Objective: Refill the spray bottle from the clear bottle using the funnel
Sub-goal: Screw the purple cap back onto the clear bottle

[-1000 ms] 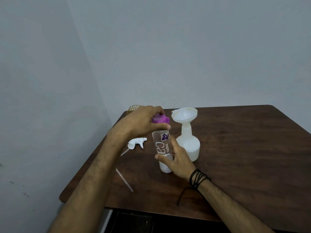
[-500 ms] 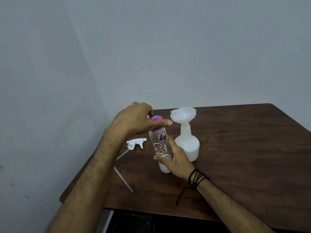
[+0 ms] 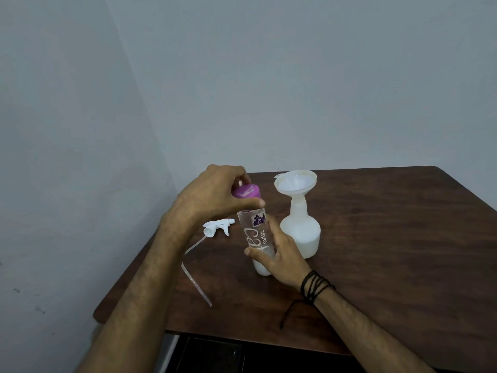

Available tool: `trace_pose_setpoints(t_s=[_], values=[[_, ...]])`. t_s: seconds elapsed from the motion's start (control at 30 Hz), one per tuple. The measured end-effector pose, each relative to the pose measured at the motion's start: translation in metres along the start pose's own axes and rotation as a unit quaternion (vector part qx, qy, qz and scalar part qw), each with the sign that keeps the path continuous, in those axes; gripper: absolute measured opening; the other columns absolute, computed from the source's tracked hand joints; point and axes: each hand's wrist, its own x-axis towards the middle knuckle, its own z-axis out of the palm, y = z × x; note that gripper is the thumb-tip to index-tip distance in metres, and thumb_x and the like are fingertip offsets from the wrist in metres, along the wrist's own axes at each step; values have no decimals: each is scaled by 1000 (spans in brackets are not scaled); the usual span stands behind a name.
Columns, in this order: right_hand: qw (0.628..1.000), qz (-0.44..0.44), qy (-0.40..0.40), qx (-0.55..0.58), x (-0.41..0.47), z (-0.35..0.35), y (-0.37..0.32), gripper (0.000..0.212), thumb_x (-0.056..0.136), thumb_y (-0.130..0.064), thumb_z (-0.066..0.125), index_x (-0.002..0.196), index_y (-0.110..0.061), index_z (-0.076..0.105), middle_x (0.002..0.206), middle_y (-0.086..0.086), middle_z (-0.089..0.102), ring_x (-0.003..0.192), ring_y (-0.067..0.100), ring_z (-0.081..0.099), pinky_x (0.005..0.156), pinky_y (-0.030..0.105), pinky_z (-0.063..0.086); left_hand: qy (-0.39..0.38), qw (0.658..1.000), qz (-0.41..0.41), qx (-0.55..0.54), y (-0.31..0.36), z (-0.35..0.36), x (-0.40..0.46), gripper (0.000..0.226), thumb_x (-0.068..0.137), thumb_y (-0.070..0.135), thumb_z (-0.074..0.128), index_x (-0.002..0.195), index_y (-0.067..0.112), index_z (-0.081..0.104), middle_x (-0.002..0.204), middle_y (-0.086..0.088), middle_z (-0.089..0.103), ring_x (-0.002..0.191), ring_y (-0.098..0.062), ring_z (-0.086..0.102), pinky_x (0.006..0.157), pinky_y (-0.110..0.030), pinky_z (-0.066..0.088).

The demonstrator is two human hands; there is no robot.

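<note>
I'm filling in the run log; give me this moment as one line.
left hand: grips purple cap | right hand: holds clear bottle | funnel: in spray bottle

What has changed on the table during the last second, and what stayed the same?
The left hand has turned on the purple cap, showing its top. The right hand still grips the clear bottle. The funnel stays in the spray bottle; the spray head lies unmoved.

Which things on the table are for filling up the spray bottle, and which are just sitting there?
For the job:
clear bottle
purple cap
funnel
spray bottle
left hand
right hand

Just sitting there:
spray trigger head with its tube
</note>
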Motion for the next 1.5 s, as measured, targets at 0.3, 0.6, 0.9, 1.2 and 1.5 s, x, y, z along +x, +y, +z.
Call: trace_pose_setpoints(t_s=[0.3, 0.6, 0.9, 1.2, 1.5], values=[[1000, -5, -1, -5, 0, 0, -3, 67, 82, -41, 75, 137, -34, 37, 122, -17, 61, 109, 1, 61, 94, 25, 51, 14, 995, -69, 65, 10, -5, 1, 84, 46, 92, 57, 102, 30, 70, 93, 13, 68, 83, -3, 62, 73, -31, 55], [1000, -1, -4, -8, -1, 0, -5, 66, 82, -39, 76, 135, -38, 36, 121, -16, 62, 107, -1, 61, 91, 18, 50, -45, 998, -7, -32, 11, -11, -4, 91, 60, 71, 80, 140, 40, 48, 127, 20, 51, 113, -5, 55, 95, -30, 51], [1000, 4, -11, -7, 0, 0, -2, 74, 81, -43, 75, 141, -33, 34, 126, -13, 61, 109, 1, 61, 96, 27, 52, -79, 996, 29, -3, 3, -12, 3, 34, 73, 29, 87, 104, 34, 75, 106, 13, 72, 97, -6, 66, 89, -37, 57], [1000, 7, -9, -7, 0, -2, -2, 69, 82, -43, 74, 137, -37, 34, 126, -15, 59, 112, 0, 59, 98, 28, 50, 16, 997, -52, 54, 5, -3, 4, 82, 51, 91, 58, 98, 26, 72, 85, 10, 67, 77, -5, 61, 71, -35, 57], [1000, -1, 1, -5, -2, -5, -3, 64, 82, -38, 75, 132, -43, 34, 116, -14, 65, 103, 1, 63, 92, 24, 52, -30, 998, 46, -28, 4, 6, 2, 67, 59, 77, 74, 111, 35, 69, 106, 17, 67, 98, -2, 61, 84, -34, 58]])
